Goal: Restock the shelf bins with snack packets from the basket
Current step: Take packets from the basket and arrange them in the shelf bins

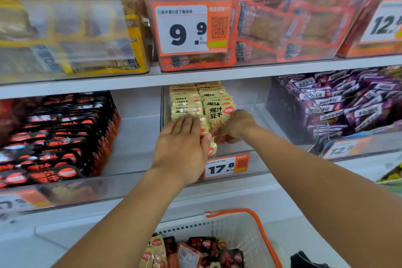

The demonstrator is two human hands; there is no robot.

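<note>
Our left hand (181,148) lies flat on the packets (187,102) in the bin (256,102); our right hand (238,125) grips one packet (218,115) (basket (245,233) below).

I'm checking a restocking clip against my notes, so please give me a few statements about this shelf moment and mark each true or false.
1. Both hands are at the bin of cream-yellow packets. True: the left hand lies flat on the left row and the right hand grips the front packet of the right row.
2. That bin's price tag reads 9.9. False: it reads 17.8; the 9.9 tag is on the shelf above.
3. The basket has an orange rim and holds packets. True.
4. The purple packets sit left of the hands. False: they are to the right; black packets are on the left.
</note>
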